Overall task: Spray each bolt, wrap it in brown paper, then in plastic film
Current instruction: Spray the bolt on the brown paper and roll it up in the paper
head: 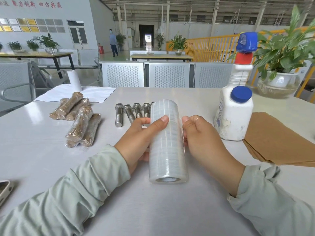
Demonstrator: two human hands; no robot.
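I see both hands holding the roll of plastic film (167, 142) in the middle of the desk (42, 150). The left hand (141, 138) is curled round the left side of the roll, with the thumb lying on top. The right hand (202, 138) grips the right side, fingers bent in against the film. The roll lies long-ways, with its open core end facing me. I cannot tell if it rests on the desk or is lifted a little.

Behind the roll, bare bolts (131, 113) lie side by side in a row, heads away from me. The roll hides part of the row. To the left sits a pile of wrapped bolts (80, 118), brown inside and shiny with film. Past them is a white sheet (95, 93) with a white roll (74, 80) standing on it.

On the right stands a white bottle (234, 116) with a blue cap. Just behind it is a spray bottle (241, 65) with a blue and red top. Sheets of brown paper (276, 138) lie stacked just beside the white bottle. A plant (281, 53) in a glass bowl sits at the far right. A phone (5, 189) peeks in at the left edge
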